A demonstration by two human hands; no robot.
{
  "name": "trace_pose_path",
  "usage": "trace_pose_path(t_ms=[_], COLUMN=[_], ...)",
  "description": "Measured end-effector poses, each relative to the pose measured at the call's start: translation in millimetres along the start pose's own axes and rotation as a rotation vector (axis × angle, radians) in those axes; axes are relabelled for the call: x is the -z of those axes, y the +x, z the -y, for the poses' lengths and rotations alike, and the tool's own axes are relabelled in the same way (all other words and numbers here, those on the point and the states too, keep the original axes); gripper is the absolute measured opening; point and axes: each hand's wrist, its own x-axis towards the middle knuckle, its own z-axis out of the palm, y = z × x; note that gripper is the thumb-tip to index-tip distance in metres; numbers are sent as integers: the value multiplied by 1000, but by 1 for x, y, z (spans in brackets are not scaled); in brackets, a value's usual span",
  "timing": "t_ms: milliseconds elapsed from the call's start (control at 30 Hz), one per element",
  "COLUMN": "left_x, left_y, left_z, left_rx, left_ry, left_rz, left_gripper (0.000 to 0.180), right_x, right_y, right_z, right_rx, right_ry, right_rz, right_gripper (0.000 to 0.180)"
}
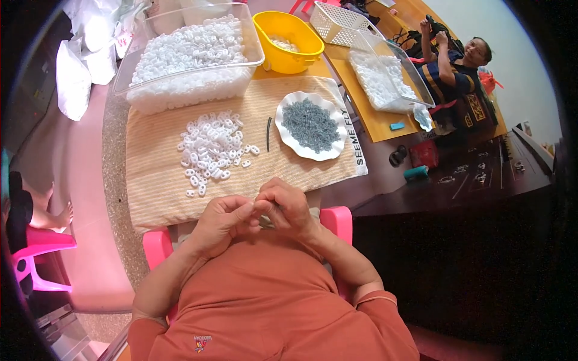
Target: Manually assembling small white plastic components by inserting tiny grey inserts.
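Note:
My left hand [227, 221] and my right hand [283, 204] meet in front of my chest, just off the near edge of the cloth-covered table [156, 210]. Both are closed in a pinch, fingertips touching, and whatever sits between them is too small or hidden to make out. Beyond them a loose pile of small white two-holed plastic pieces [211, 144] is spread on the striped cloth. To its right lies a thin black stick [268, 135]. A white scalloped plate [325, 155] holds a heap of small grey-blue pieces [310, 125].
A clear bin [256, 63] full of white pieces and a yellow basin [274, 57] stand at the back. At right, another table [343, 66] carries a clear bin [391, 105] and a white basket [337, 24]; a person [451, 66] sits beyond. A pink stool [45, 240] stands left.

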Motion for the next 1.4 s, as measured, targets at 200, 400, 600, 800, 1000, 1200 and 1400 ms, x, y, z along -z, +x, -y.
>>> trace_pose_path(t_ms=[200,400,600,800,1000,1200,1400], left_x=[2,3,6,1,4,9,7], left_y=[1,0,2,0,0,2,2], left_z=[2,3,10,12,16,19,18], left_rx=[-2,-12,-201,-303,-420,-381,-374], left_ry=[-15,8,292,479,653,635,605], left_rz=[-4,-26,-117,-193,-209,-209,-238], left_gripper=[20,19,17,13,10,9,9], right_x=[-1,-4,-4,0,4,3,1], right_y=[-3,-5,-10,-12,-7,-9,-7], right_z=[-3,-3,-4,-2,5,2,4], right_rx=[43,-20,-315,-548,-679,-705,-697], right_ry=[0,68,186,401,521,552,566], right_rz=[5,-3,53,147,175,184,182], right_gripper=[11,12,14,15,15,15,14])
